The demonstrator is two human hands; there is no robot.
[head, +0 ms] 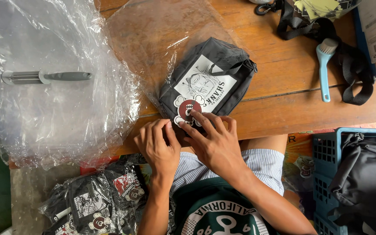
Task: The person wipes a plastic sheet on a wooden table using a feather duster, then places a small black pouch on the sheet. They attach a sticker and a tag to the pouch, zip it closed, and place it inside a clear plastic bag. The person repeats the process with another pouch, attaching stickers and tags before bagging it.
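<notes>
At the far left a clear plastic sheet (57,109) lies crumpled over the wooden table (283,104), with a grey-handled tool (48,77) resting on it, and below the table edge sit bagged black pouches (96,204). The left hand (157,146) comes up from below, knuckles up, fingers curled loosely and pressed on the near edge of a black pouch (209,80); it grasps nothing. That pouch lies flat near the table's front edge, partly inside a clear bag, showing a white printed panel and a round red and white patch (189,109). The right hand (216,141) reaches in at a slant, fingers spread flat, fingertips (193,113) touching the patch, palm open with nothing held. Further right lie a light blue brush (325,65), black straps (353,74) and a blue crate (327,152).
</notes>
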